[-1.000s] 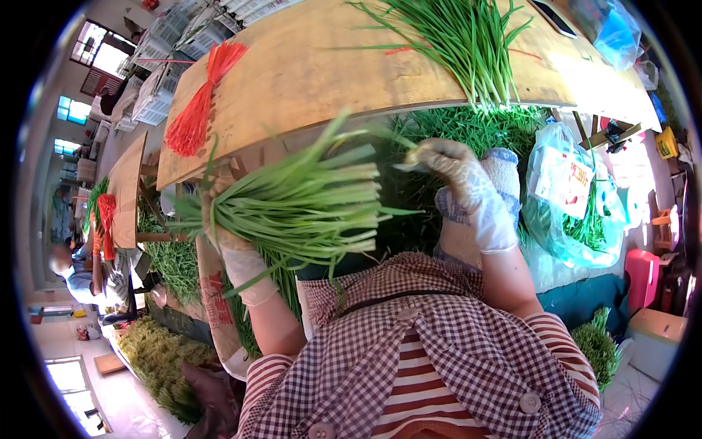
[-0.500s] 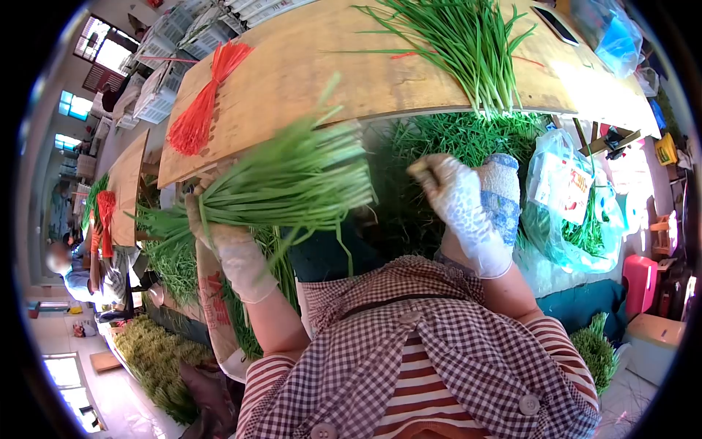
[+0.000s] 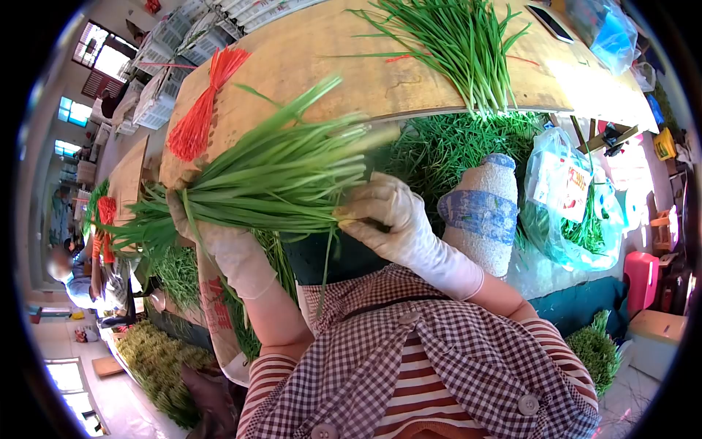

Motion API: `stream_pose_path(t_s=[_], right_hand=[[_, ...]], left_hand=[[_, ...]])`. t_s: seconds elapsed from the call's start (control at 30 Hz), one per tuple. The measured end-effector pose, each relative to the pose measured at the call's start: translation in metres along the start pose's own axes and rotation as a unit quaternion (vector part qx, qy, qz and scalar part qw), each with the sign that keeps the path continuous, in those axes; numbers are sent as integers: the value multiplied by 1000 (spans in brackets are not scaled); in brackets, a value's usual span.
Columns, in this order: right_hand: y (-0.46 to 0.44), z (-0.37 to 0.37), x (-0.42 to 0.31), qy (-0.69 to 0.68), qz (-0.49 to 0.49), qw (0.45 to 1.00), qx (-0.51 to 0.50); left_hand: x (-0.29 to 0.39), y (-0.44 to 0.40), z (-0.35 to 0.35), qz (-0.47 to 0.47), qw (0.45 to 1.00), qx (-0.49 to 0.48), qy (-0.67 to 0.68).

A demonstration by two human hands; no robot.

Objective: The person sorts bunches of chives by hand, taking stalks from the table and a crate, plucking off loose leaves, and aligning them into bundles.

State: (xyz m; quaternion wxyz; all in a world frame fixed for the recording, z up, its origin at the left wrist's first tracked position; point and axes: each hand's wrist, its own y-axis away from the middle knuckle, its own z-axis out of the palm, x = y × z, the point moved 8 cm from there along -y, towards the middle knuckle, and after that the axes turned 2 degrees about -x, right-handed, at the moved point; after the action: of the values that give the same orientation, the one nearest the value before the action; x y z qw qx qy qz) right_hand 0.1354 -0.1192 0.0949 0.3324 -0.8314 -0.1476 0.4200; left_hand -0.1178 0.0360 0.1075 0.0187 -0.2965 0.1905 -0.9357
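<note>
A loose bunch of garlic chives [image 3: 270, 175] lies across my gloved left hand [image 3: 194, 216], whose fingers are wrapped round its leafy part. The stem ends point right and are partly blurred. My gloved right hand [image 3: 391, 219] is at the lower edge of those stems, with thumb and fingers curled together on the chives. How many stems it pinches I cannot make out. Behind the bunch, a bundle of red ties [image 3: 208, 110] lies on the wooden table [image 3: 307, 51].
Another pile of chives [image 3: 453, 51] and a phone [image 3: 550, 23] are on the table. More greens [image 3: 468, 135] fill the space below its edge. A blue-and-white wrapped shape [image 3: 482, 212] stands beside my right arm, near a plastic bag [image 3: 570, 205]. Another person [image 3: 80, 282] is far left.
My right hand has moved left and down, from apart to the stem ends of the bunch. My left hand has shifted slightly left with the chives.
</note>
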Motion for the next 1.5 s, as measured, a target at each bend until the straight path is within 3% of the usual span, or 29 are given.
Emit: stream_pose_path(t_s=[0.07,0.1,0.17,0.2,0.23,0.27,0.3,0.37,0.43,0.47,0.57,0.6,0.67,0.7,0.73,0.83,0.9,0.97,1.0,1.1,1.13,1.23,1.27,1.3,1.37,1.4,1.43,1.47,1.5], right_hand=[[11,8,24,-111,125,985,-35],[11,3,26,-48,81,995,-27],[22,-8,62,143,160,976,-43],[30,-26,90,151,196,969,-2],[28,-43,105,156,233,959,38],[24,-49,105,152,203,966,52],[14,-60,92,147,174,971,66],[9,-30,94,-120,277,953,-18],[15,15,95,-358,394,841,-101],[17,25,91,-406,444,790,-121],[17,42,81,-471,477,731,-130],[15,54,79,-542,423,718,-105],[21,64,91,-288,260,888,-248],[23,58,82,-318,311,867,-225],[35,54,81,-404,425,790,-180],[45,57,91,-554,456,696,-22],[44,55,89,-525,455,717,-55],[38,51,80,-476,462,741,-101],[36,50,82,-477,438,759,-67],[37,48,79,-553,422,718,-30],[43,54,82,-564,433,700,-66],[54,52,88,-611,447,653,-33],[52,44,88,-601,413,683,-50],[53,38,88,-628,397,668,-46],[57,11,92,-568,433,699,-38],[49,-9,86,-560,383,734,-37],[64,-17,106,-630,342,697,-2],[76,-33,125,-594,377,710,34],[75,-43,133,-681,324,651,82]], left_hand=[[4,0,-11,21,989,6,-146],[4,1,-9,32,978,3,-205],[3,3,-4,55,945,1,-322],[-7,7,21,-23,987,-70,-139],[-13,10,37,-62,991,-116,-39],[-19,15,53,-108,980,-154,57],[-20,15,47,-123,977,-122,126],[-24,13,28,-119,976,-65,168],[-29,8,16,-87,990,-15,110],[-39,11,20,-54,993,-17,107],[-44,10,20,-15,994,-10,111],[-43,12,20,-2,997,-4,79],[-46,16,31,-10,998,-5,69],[-48,19,41,-32,995,-11,89],[-48,20,45,-41,995,-24,92],[-48,16,27,-43,991,-4,127],[-49,18,24,-10,998,-2,59],[-58,20,30,-30,995,-3,95],[-60,19,32,-35,995,-19,95],[-61,17,34,-60,994,-35,88],[-61,18,33,-69,993,-33,84],[-50,12,8,-31,997,37,52],[-46,11,-5,-21,998,65,19],[-46,10,-4,-57,991,47,111],[-43,8,4,-125,949,9,290],[-24,5,-20,-32,994,60,89],[-19,6,-11,-44,993,27,102],[-12,9,3,-56,992,-6,114],[-7,10,12,-67,989,-39,125]])
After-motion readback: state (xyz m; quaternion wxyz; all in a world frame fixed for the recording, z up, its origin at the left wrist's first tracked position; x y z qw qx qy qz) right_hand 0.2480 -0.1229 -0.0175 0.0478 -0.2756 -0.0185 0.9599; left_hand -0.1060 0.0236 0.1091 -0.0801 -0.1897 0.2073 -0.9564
